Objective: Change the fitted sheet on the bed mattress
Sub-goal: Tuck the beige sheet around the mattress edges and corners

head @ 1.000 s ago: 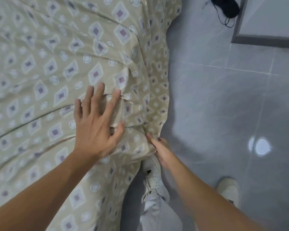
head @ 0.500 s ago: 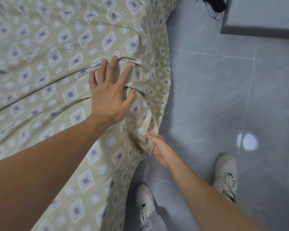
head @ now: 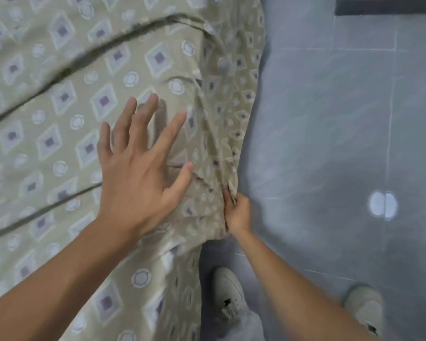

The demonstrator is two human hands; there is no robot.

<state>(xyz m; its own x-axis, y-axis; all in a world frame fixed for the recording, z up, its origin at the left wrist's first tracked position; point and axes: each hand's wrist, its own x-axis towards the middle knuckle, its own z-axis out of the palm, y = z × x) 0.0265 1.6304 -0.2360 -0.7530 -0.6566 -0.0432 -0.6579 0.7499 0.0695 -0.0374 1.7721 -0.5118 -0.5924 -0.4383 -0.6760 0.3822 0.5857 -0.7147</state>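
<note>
hands at the mattress corner
left hand (head: 138, 178) lies flat, fingers spread wide, on the patterned fitted sheet (head: 59, 99); right hand (head: 237, 214) pinches its hanging edge above grey floor tiles (head: 330, 119).

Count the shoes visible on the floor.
2. One pale shoe stands beside the hanging sheet, below the right hand. The other shoe is near the lower right corner, partly behind the right forearm.
</note>
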